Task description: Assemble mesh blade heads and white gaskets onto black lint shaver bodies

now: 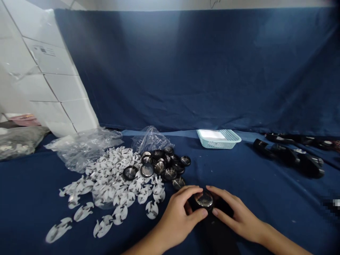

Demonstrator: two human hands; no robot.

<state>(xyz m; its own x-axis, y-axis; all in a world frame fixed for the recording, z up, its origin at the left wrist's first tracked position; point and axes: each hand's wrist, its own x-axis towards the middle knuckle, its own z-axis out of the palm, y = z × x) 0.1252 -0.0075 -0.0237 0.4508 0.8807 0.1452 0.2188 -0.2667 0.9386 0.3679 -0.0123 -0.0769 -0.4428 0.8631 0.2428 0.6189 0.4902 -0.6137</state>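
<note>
A round black cap with a perforated metal mesh (204,199) sits between my two hands, near the bottom of the view. My left hand (177,212) grips its left side, thumb in front and fingers behind. From the right, my right hand (236,214) presses thumb and fingertips against the same rim. Under the cap is a dark black body (216,232), whose shape I cannot make out against the cloth. Just beyond my left hand lies a pile of similar black mesh caps (170,173).
A heap of white plastic pieces (114,177) spreads to the left, with clear plastic bags (87,145) behind it. A light-blue basket (220,144) holding something white stands at the back. Black devices (292,157) lie at right. Blue cloth (199,71) hangs behind.
</note>
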